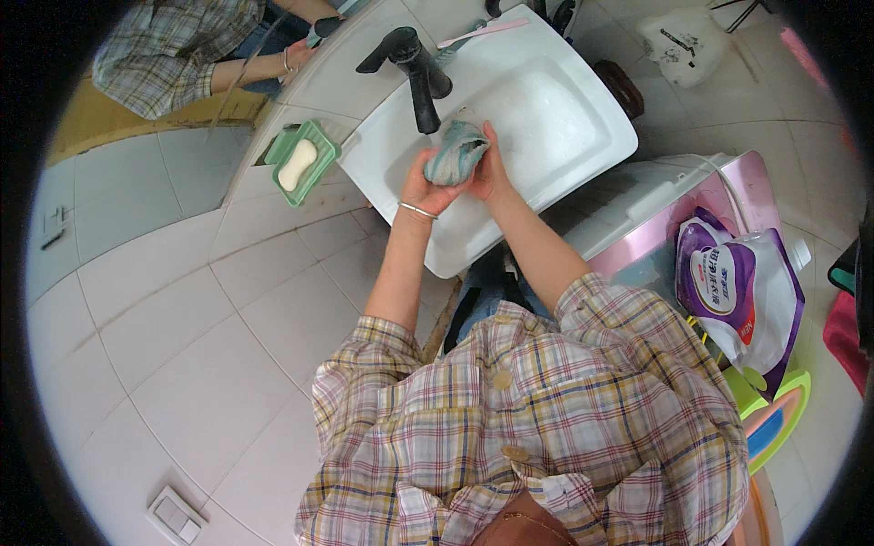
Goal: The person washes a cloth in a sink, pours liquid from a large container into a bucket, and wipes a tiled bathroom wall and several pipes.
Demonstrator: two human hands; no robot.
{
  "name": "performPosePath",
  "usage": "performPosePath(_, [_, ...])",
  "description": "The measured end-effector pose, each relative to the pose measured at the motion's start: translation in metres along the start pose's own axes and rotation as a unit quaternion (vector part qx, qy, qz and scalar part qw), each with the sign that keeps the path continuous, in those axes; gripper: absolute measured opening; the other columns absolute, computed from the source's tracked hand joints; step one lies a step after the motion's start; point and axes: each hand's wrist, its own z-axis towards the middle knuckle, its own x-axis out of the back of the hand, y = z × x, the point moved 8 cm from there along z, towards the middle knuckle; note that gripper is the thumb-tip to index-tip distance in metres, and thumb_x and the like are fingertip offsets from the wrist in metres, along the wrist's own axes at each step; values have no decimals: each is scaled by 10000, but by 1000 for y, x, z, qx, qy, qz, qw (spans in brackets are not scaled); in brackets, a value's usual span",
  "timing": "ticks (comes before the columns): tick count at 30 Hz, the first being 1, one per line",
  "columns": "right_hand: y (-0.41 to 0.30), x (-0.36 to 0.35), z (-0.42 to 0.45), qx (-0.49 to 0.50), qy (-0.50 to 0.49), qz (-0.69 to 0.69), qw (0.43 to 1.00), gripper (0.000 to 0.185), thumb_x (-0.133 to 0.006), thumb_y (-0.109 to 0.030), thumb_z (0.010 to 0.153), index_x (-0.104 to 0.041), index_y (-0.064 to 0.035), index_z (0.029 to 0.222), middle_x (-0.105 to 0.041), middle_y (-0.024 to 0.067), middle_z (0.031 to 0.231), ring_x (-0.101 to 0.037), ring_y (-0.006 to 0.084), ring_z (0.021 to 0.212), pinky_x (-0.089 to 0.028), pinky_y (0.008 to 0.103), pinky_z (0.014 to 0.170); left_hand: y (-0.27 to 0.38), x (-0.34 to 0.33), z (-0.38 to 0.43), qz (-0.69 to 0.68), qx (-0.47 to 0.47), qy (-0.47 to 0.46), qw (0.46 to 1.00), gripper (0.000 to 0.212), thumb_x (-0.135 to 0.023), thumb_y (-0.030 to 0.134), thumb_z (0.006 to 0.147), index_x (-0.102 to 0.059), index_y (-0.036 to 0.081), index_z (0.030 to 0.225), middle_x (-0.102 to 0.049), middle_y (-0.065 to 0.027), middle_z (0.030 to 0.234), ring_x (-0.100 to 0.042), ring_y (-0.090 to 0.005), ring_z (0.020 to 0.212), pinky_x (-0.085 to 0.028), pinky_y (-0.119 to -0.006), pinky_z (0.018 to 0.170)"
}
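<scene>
A bunched, striped grey-and-teal cloth [452,160] is held between both hands above the near side of the white washbasin [471,249]. My left hand [422,188], with a bangle at its wrist, cups the cloth from the left and below. On the other side, the fingers of my right hand [493,170] press against it. A fold gapes dark at the cloth's upper right. Just beyond stands a black single-lever faucet [427,85], its spout pointing down close to the cloth. I cannot tell whether water is running.
A green soap dish [317,167] with a white soap bar [298,165] sits left of the basin. A pink toothbrush [488,32] lies on the back rim. To the right are a pink-sided appliance [754,181], a purple-and-white detergent pouch [748,286] and a green-rimmed basin [795,403].
</scene>
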Motion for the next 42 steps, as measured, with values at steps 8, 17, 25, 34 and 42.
performPosePath(8, [-8, 26, 20, 14, 76, -196, 978, 338, -567, -346, 821, -543, -114, 1066, -571, 49, 979, -555, 219, 883, -459, 346, 818, -12, -1, -11, 124, 73, -29, 989, 389, -542, 146, 844, -427, -4, 1184, -533, -142, 1120, -551, -298, 963, -476, -370, 807])
performPosePath(17, [-22, 6, 62, 196, 50, -818, 539, 427, -466, -349, 848, -478, -49, 1153, -520, 168, 1161, -504, 341, 1048, -410, 396, 871, 14, 8, 18, 933, -90, 144, 318, 476, -630, 234, 736, -486, -34, 1102, -577, -200, 1033, -601, -321, 855, -481, -374, 773])
performPosePath(25, [13, -22, 35, -87, 45, -797, 597, 714, -513, -541, 775, -410, -27, 1259, -484, 154, 1247, -497, 303, 1104, -357, 415, 970, 41, 13, -29, 765, -16, 230, 602, 350, -640, 244, 749, -538, -8, 970, -617, -161, 910, -626, -268, 761, -512, -330, 628])
performPosePath(34, [25, -35, 14, -113, -145, -68, 981, 533, -446, -443, 882, -459, -18, 1203, -500, 140, 1204, -523, 256, 1063, -414, 401, 931, -12, -15, -24, -295, 71, -120, 945, 360, -597, 317, 828, -537, 25, 1029, -563, -95, 917, -562, -182, 753, -512, -236, 627])
performPosePath(42, [-30, 84, 81, 43, -32, -292, 955, 452, -419, -339, 922, -367, -60, 1273, -512, 144, 1151, -537, 272, 1015, -481, 390, 810, -38, -46, 7, -186, -39, -36, 981, 257, -550, 188, 852, -533, -16, 1007, -527, -99, 936, -498, -198, 799, -473, -284, 714])
